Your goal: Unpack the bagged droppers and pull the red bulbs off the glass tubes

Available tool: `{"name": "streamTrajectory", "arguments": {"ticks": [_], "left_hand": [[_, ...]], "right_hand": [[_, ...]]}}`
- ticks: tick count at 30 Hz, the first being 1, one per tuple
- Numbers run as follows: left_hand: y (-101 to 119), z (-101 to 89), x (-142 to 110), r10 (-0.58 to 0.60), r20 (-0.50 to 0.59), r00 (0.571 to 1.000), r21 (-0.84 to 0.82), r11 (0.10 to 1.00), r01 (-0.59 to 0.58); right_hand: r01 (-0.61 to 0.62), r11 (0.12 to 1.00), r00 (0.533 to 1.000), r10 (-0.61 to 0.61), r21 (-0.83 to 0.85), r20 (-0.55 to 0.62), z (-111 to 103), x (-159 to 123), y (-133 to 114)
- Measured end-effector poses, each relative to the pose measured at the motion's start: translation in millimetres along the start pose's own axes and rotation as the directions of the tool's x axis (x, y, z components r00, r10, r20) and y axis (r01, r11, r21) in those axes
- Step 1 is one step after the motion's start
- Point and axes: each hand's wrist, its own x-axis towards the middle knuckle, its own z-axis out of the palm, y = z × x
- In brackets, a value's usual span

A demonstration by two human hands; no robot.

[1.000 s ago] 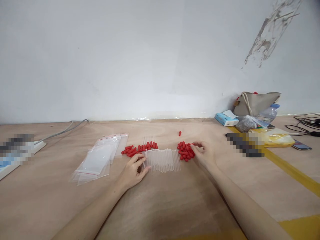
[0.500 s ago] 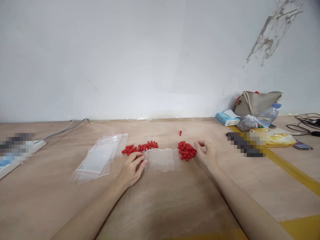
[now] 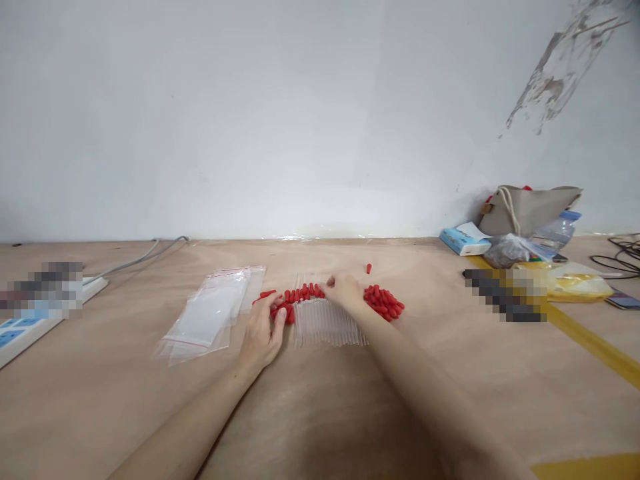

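Note:
Thin clear tubes [image 3: 327, 327] lie side by side in a row in the middle of the table. Red rubber bulbs [image 3: 304, 291] stand in a line along their far ends, with more bulbs heaped at the left. My left hand [image 3: 261, 333] is at that left heap, thumb and fingers apart around some bulbs. Over the far end of the tubes, by the right end of the red line, is my right hand [image 3: 345, 291]. Its fingers are curled together, and whatever they pinch is hidden. A second pile of red bulbs [image 3: 384, 303] lies to the right of the tubes.
One loose red bulb [image 3: 369, 269] lies farther back. Clear zip bags [image 3: 205, 317] overlap on the left, near a power strip [image 3: 35, 327]. At the right are a tissue pack [image 3: 465, 240], a grey bag [image 3: 535, 207], a yellow packet [image 3: 575, 283] and a phone [image 3: 623, 299].
My right hand has moved left from the right-hand pile to the far end of the tubes. My left hand has shifted from the tubes' left edge onto the left heap of bulbs.

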Motion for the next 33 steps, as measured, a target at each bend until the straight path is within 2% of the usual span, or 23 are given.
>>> {"name": "streamTrajectory", "arguments": {"ticks": [3, 6, 14, 16, 17, 18, 19, 21, 23, 25, 28, 33], "left_hand": [[-3.4, 1.0, -0.1, -0.042, -0.06, 0.997, -0.014, 0.999, 0.042], [-3.7, 1.6, 0.8, -0.054, -0.07, 0.996, -0.013, 0.999, 0.053], [0.1, -1.5, 3.0, 0.027, -0.038, 0.999, 0.032, 0.999, -0.025], [2.3, -3.0, 3.8, 0.066, -0.015, 0.998, 0.068, 0.996, -0.064], [4.3, -3.5, 4.1, 0.093, 0.002, 0.996, 0.093, 0.991, -0.092], [6.8, -3.8, 4.3, 0.126, 0.024, 0.992, 0.123, 0.984, -0.128], [10.0, -3.8, 4.2, 0.168, 0.051, 0.985, 0.154, 0.973, -0.174], [17.7, -3.2, 3.2, 0.26, 0.11, 0.959, 0.212, 0.937, -0.278], [26.0, -1.9, 1.1, 0.329, 0.142, 0.934, 0.264, 0.897, -0.356], [33.2, -0.6, -1.6, 0.358, 0.118, 0.926, 0.313, 0.872, -0.377], [40.0, 0.8, -4.7, 0.383, 0.074, 0.921, 0.354, 0.853, -0.384], [42.6, 5.0, -6.2, 0.445, 0.094, 0.89, 0.314, 0.835, -0.451]], "right_hand": [[-0.061, 0.998, 0.994, 0.061, -0.002, 0.091, 8.0, 7.9, -7.7], [-0.117, 0.993, 0.977, 0.115, -0.001, 0.177, 9.9, 9.6, -11.6], [-0.153, 0.986, 0.977, 0.14, 0.068, 0.158, -5.6, 4.3, -13.1], [-0.101, 0.986, 0.988, 0.084, 0.129, 0.131, -13.4, -7.5, -6.7], [-0.041, 0.985, 0.995, 0.025, 0.17, 0.096, -17.1, -16.1, -1.8], [0.071, 0.972, 0.996, -0.08, 0.225, 0.031, -20.5, -26.1, 4.1], [0.211, 0.942, 0.977, -0.204, 0.262, -0.055, -23.2, -37.2, 10.8], [0.465, 0.86, 0.883, -0.435, 0.21, -0.176, -26.3, -60.2, 25.3], [0.6, 0.792, 0.791, -0.569, 0.107, -0.225, -26.2, -80.2, 39.0], [0.652, 0.757, 0.74, -0.622, 0.046, -0.254, -23.3, -93.5, 49.7], [0.671, 0.742, 0.707, -0.633, 0.016, -0.314, -17.2, -100.8, 57.8], [0.711, 0.703, 0.654, -0.67, -0.016, -0.351, -10.9, -99.7, 56.3]]}}
